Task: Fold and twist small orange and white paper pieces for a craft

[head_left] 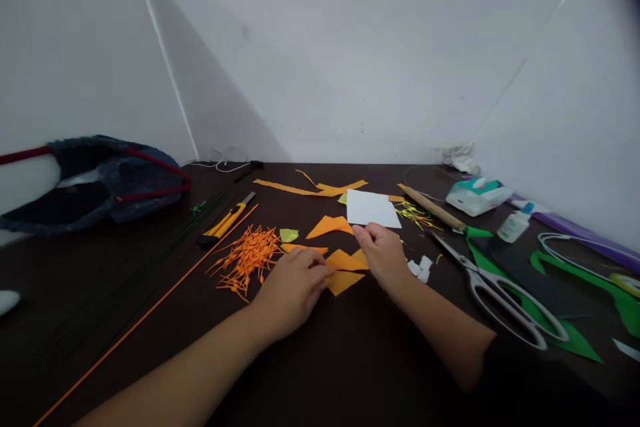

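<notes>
My right hand point(384, 255) pinches the lower left corner of a white square of paper point(373, 209) between thumb and fingers. With curled fingers, my left hand point(295, 283) grips the left edge of an orange paper piece point(344, 281) close to the table; its fingertips are partly hidden. Other orange paper pieces point(330, 227) lie around and behind both hands. Left of my left hand is a heap of thin orange stamen-like strands point(254, 253). A small yellow-green scrap point(289, 235) rests behind that hand.
Large scissors point(480, 273) lie right of my right forearm, over green paper point(575, 340). A glue bottle point(517, 222) and tissue pack point(477, 197) stand back right. A yellow cutter knife point(227, 220), long orange stick point(150, 317) and dark bag point(100, 180) are at left.
</notes>
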Motion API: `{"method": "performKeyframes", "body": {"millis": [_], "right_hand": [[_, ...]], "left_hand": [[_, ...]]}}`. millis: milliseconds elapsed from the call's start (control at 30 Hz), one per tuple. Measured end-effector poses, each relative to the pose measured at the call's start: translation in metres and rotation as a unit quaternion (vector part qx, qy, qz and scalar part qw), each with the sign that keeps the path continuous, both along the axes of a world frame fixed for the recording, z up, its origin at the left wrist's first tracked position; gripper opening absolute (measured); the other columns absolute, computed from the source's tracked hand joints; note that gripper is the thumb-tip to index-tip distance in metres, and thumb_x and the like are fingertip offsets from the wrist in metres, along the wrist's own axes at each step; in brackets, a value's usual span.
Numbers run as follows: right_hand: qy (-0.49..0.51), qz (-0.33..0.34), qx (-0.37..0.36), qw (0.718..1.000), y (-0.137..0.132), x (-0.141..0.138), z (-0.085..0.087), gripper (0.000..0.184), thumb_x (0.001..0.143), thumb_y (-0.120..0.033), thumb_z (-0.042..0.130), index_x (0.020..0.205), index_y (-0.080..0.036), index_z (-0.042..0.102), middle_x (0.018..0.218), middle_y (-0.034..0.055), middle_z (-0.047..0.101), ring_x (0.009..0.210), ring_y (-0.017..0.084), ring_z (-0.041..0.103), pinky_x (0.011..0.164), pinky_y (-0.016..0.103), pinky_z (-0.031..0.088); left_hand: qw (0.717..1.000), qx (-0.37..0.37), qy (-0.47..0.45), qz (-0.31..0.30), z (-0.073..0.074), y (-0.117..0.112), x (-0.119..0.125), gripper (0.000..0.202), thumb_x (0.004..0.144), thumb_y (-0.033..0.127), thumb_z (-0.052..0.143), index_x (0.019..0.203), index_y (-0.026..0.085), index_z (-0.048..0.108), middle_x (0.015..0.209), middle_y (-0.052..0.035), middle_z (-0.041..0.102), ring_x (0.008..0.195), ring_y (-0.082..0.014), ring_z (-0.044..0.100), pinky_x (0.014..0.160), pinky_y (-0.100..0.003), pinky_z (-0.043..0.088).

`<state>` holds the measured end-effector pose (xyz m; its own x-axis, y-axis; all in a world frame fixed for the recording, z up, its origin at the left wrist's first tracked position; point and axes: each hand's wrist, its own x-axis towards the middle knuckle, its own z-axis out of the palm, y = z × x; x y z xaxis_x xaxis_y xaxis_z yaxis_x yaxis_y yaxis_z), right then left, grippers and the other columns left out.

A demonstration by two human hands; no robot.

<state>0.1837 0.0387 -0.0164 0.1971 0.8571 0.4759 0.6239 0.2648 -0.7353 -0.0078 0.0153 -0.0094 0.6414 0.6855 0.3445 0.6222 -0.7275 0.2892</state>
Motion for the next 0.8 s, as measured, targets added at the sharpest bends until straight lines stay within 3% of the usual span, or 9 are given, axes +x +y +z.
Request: {"method": "performKeyframes", "body": {"millis": [67,167,300,433,600,800], "right_hand": [[0.052,0.044,-0.027,0.997,0.002,0.000,-0.003,0.028,0.075,-0.037,0.051,0.054,-0.019,0.048,0.048,-0.0040,0.047,0.048,0.012,0.043,0.048,0.023,0.033],[0.099,0.096,-0.054,0.989,0.004,-0.001,-0.006,0.016,0.072,-0.031,0.054,0.065,-0.018,0.058,0.059,-0.0002,0.059,0.057,0.014,0.053,0.055,0.025,0.041],[0.150,0.133,-0.057,0.978,0.003,-0.003,-0.006,0.018,0.075,-0.029,0.049,0.078,-0.018,0.063,0.071,0.0033,0.065,0.067,0.016,0.060,0.064,0.029,0.046],[0.104,0.130,-0.048,0.985,-0.001,-0.004,-0.002,0.017,0.077,-0.030,0.048,0.073,-0.019,0.061,0.067,0.0018,0.063,0.065,0.016,0.059,0.064,0.029,0.045],[0.043,0.116,-0.048,0.991,-0.003,-0.005,0.004,0.022,0.081,-0.029,0.043,0.064,-0.018,0.054,0.057,-0.0021,0.054,0.056,0.013,0.052,0.057,0.025,0.039],[0.056,0.101,-0.029,0.993,-0.012,-0.007,0.010,0.033,0.084,-0.033,0.041,0.054,-0.019,0.045,0.050,-0.0028,0.047,0.050,0.012,0.046,0.051,0.025,0.037]], "left_hand": [[0.998,0.013,0.065,-0.016,0.003,-0.005,0.003,0.026,0.079,0.018,0.048,0.102,0.026,0.058,0.108,-0.0050,0.053,0.098,-0.0235,0.045,0.081,-0.039,0.035],[0.994,0.012,0.108,-0.029,0.008,-0.010,0.005,0.018,0.081,0.021,0.047,0.091,0.023,0.062,0.101,-0.0042,0.056,0.095,-0.0233,0.046,0.080,-0.038,0.035],[0.994,0.015,0.104,-0.004,0.007,-0.009,0.004,0.014,0.079,0.023,0.049,0.073,0.019,0.060,0.082,-0.0033,0.059,0.083,-0.0205,0.049,0.075,-0.034,0.036],[0.994,-0.004,0.085,0.064,-0.001,-0.004,0.002,0.008,0.077,0.022,0.052,0.073,0.018,0.057,0.075,-0.0022,0.057,0.075,-0.0184,0.050,0.068,-0.031,0.038],[0.993,-0.022,0.095,0.059,-0.006,-0.001,0.001,0.021,0.074,0.032,0.057,0.091,0.020,0.058,0.089,-0.0048,0.056,0.086,-0.0226,0.050,0.072,-0.034,0.038],[0.996,-0.063,0.034,0.044,-0.005,-0.004,0.004,0.004,0.071,0.020,0.056,0.067,0.018,0.055,0.077,-0.0026,0.056,0.074,-0.0190,0.050,0.064,-0.029,0.036]]}}
